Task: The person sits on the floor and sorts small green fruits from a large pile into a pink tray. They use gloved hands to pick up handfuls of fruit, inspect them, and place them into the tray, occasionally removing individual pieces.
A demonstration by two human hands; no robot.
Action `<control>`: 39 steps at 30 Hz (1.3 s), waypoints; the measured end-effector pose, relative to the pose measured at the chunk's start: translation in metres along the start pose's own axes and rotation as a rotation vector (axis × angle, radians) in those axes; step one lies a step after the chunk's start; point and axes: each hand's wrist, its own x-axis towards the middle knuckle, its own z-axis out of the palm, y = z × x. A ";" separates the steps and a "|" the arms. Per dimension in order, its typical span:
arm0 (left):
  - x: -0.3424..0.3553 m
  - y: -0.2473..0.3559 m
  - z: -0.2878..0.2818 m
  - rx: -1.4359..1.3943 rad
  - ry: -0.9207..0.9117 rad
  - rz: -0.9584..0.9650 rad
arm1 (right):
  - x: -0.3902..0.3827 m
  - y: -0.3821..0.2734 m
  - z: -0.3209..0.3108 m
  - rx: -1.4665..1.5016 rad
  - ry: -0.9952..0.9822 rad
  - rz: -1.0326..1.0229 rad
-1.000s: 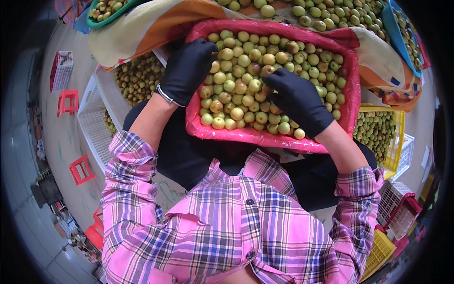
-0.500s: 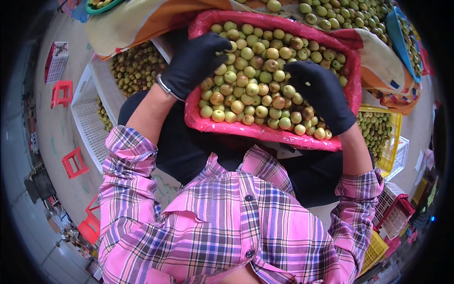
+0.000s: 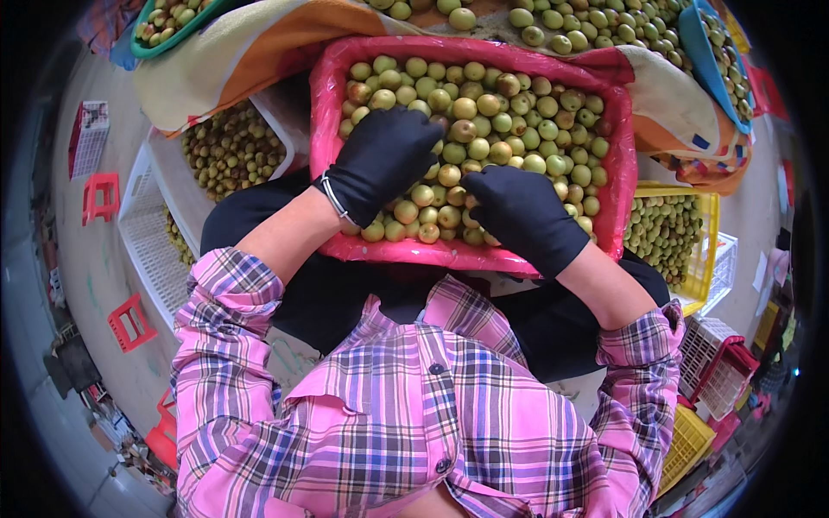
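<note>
A crate lined with shiny red-pink plastic [image 3: 626, 164] rests in front of my lap, full of round green jujubes [image 3: 534, 161] with brown patches. My left hand [image 3: 389, 155], black-gloved with a bracelet at the wrist, bends over the crate's left half, its fingers curled down among the fruit. Toward the near middle, my right hand [image 3: 525, 211], gloved in black too, has its fingers drawn together against the jujubes. The backs of both hands cover whatever the fingers hold.
Beyond the crate, more jujubes [image 3: 604, 22] lie on a patterned cloth [image 3: 276, 39], between a green basin [image 3: 180, 39] and a blue basin [image 3: 701, 47]. White crates [image 3: 142, 203] with jujubes stand left, a yellow crate [image 3: 710, 250] right. Red stools [image 3: 102, 198] dot the left floor.
Both hands have come closer together and nearer to me over the crate, the right one moving left from the crate's right side. Its spread fingers have closed. The whole view has shifted slightly.
</note>
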 end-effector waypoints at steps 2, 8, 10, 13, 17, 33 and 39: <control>-0.005 0.000 0.000 -0.076 -0.092 0.039 | 0.004 -0.003 -0.001 -0.020 0.007 -0.015; 0.002 0.001 -0.006 -0.002 -0.122 -0.028 | 0.009 -0.001 -0.013 0.086 -0.030 0.119; 0.009 -0.007 -0.010 -0.003 0.034 -0.075 | 0.014 0.016 -0.018 0.121 0.151 0.112; 0.027 -0.025 -0.010 -0.034 0.223 0.006 | 0.030 0.041 -0.020 0.094 0.278 0.205; 0.047 -0.034 -0.001 0.094 0.118 -0.039 | 0.045 0.056 -0.007 0.174 0.357 0.181; 0.034 -0.071 -0.078 -0.262 0.566 -0.316 | 0.049 0.070 -0.026 0.145 0.404 0.007; -0.001 -0.088 -0.119 -0.312 0.687 -0.424 | 0.055 0.044 -0.013 -0.160 0.297 -0.009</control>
